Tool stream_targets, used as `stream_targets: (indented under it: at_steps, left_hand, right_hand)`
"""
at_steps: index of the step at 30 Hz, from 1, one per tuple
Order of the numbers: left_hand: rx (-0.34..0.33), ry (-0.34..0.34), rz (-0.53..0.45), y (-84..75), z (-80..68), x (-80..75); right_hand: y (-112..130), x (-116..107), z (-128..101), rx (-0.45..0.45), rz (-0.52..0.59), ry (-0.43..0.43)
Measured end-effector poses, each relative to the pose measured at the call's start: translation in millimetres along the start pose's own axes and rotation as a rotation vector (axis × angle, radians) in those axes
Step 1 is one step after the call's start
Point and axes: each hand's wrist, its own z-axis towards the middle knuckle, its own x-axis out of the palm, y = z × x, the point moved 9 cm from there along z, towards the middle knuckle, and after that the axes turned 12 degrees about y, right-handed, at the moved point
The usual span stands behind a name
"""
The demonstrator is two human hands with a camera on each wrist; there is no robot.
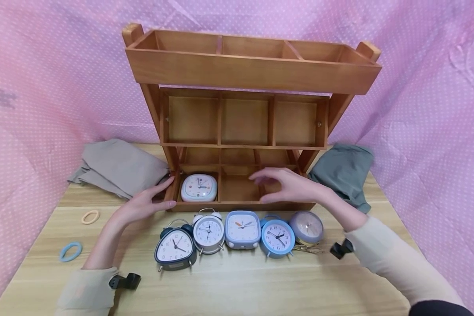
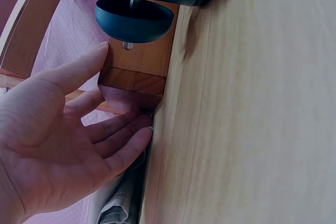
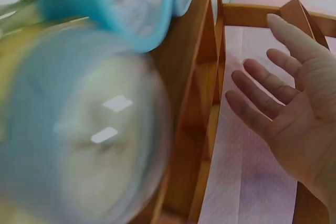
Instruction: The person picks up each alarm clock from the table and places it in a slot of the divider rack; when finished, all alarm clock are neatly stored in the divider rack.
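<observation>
- One wooden shelf [image 1: 253,72] is at the hands; it has three tiers, each with three compartments.
- The left hand [image 1: 142,205] touches the left end of this shelf, thumb and fingers apart.
- The right hand [image 1: 290,185] is over the lowest tier, fingers apart and free.
- One pale clock [image 1: 199,188] is in the lowest tier, in the compartment nearest to the left hand.
- Five other clocks make a row on the counter [image 1: 237,289], nearer to the person than both hands: dark teal clock [image 1: 176,246], white clock [image 1: 208,231], periwinkle clock [image 1: 242,229], light blue clock [image 1: 278,237], round purple clock [image 1: 307,226].
- Two rings, beige ring [image 1: 90,222] and blue ring [image 1: 67,259], lie left of the left hand.
- Two cloths: grey cloth [image 1: 120,169] beyond the left hand, green cloth [image 1: 341,175] beyond the right wrist.
</observation>
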Motion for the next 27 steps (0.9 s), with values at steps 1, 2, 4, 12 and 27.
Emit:
stream_targets:
  at_steps: [1,2,4,12,27]
  left_hand:
    - [-0.002,0.000,0.000,0.7,0.1,0.2]
    - [-0.003,-0.001,-0.002,1.0,0.1,0.4]
    - [-0.006,-0.002,-0.002,2.3,0.2,0.6]
    - [-0.007,-0.005,-0.008,4.2,2.1,1.3]
    - [-0.009,0.001,-0.018,4.2,1.5,0.5]
  right_hand:
    - [-2.7,1.2,-9.6,-0.010,0.014,-0.009]
    - [-5.5,3.3,-18.8,-0.018,0.029,-0.012]
    - [-10.9,8.0,-35.9,-0.039,0.052,-0.016]
    - [-32.1,25.0,-89.7,-0.016,0.108,-0.003]
    - [-64.0,39.5,-126.0,0.125,-0.144,-0.015]
